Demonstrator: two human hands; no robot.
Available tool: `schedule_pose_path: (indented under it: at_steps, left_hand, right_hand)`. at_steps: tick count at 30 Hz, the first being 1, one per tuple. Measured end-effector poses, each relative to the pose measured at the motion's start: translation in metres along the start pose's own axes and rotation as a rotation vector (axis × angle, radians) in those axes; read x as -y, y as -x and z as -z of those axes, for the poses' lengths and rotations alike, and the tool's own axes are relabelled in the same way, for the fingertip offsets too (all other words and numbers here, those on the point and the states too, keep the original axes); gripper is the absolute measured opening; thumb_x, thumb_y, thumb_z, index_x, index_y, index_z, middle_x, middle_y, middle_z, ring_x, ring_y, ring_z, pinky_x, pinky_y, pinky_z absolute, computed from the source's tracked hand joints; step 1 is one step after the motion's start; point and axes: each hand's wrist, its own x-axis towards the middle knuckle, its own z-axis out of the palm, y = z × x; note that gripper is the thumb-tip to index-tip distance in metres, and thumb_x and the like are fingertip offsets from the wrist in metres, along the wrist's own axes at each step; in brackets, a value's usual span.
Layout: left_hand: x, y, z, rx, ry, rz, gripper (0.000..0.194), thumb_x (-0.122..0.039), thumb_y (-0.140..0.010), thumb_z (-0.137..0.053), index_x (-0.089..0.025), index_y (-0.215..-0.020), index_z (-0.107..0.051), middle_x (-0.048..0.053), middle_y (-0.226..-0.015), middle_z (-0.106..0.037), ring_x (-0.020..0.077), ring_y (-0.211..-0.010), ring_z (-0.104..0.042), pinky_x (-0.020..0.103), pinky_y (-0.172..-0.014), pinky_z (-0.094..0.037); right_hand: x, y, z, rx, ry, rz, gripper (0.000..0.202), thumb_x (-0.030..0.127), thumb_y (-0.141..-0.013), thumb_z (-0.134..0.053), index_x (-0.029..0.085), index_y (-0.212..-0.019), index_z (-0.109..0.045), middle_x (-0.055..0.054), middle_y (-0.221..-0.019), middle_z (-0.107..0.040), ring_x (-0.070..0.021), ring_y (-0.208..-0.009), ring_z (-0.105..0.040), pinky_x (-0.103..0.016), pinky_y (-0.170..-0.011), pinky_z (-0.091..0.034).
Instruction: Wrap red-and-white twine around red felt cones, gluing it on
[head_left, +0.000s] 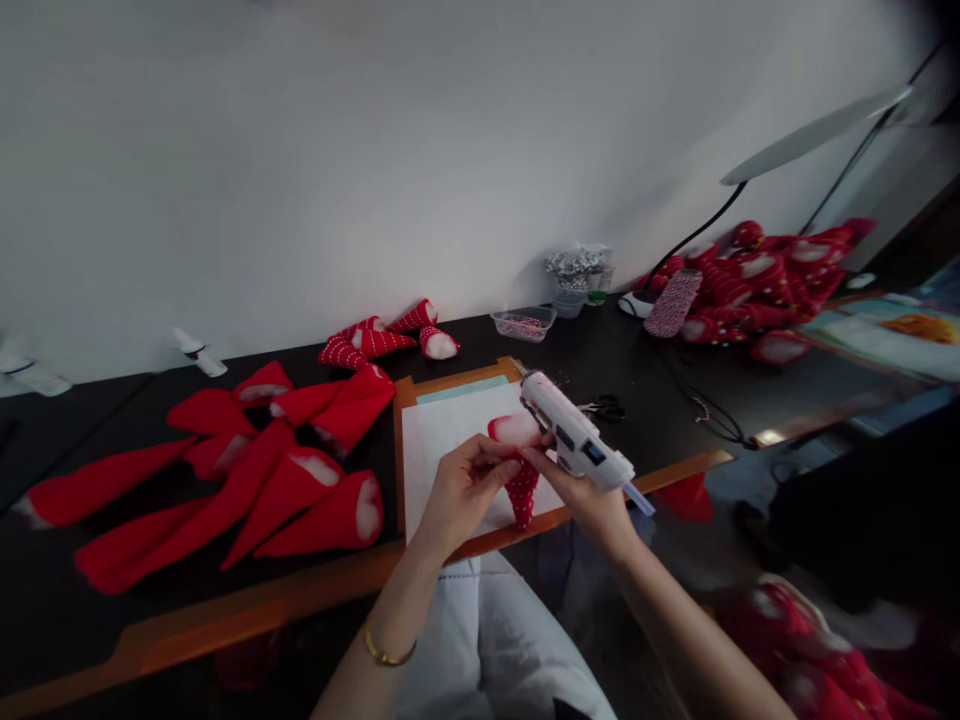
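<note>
Over a white sheet (427, 460) I hold a small red fabric cone (523, 497) with white dots, its tip pointing towards me. White stuffing shows at its wide end. My left hand (463, 492) pinches the cone's left side between thumb and fingers. A white hot glue gun (576, 432) is gripped in my right hand (589, 505), its nozzle aimed away to the upper left and a glue stick poking out behind. The right thumb and fingertips also touch the cone's right side.
Several plain red stuffed cones (277, 490) lie to the left. Dotted red pieces (367, 343), a tray of beads (523, 323) and black scissors (604, 408) are behind. To the right stand a lamp (814, 140) and a heap of decorated red pieces (757, 280).
</note>
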Motion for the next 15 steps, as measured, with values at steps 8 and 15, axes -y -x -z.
schedule_pose_path:
  at_steps: [8, 15]
  left_hand:
    - [-0.002, 0.003, -0.001, -0.027, 0.008, -0.044, 0.025, -0.032, -0.074, -0.080, -0.016, -0.086, -0.064, 0.002, -0.079, -0.070, 0.0144, -0.075, -0.066, 0.024, -0.070, -0.052]
    - [-0.003, 0.001, 0.002, -0.119, 0.011, -0.015, 0.023, -0.030, -0.071, -0.081, -0.016, -0.081, -0.065, 0.001, -0.076, -0.068, 0.0116, -0.070, -0.062, 0.021, -0.066, -0.048]
  right_hand:
    - [0.003, 0.001, -0.006, 0.000, -0.019, -0.063, 0.029, 0.047, -0.076, -0.072, 0.020, -0.082, -0.061, -0.004, -0.081, -0.067, -0.0199, -0.078, -0.065, -0.034, -0.079, -0.056]
    - [-0.005, 0.014, 0.019, 0.019, 0.001, -0.196, 0.030, 0.049, -0.079, -0.066, 0.019, -0.083, -0.065, -0.004, -0.080, -0.067, -0.0193, -0.073, -0.062, -0.032, -0.072, -0.054]
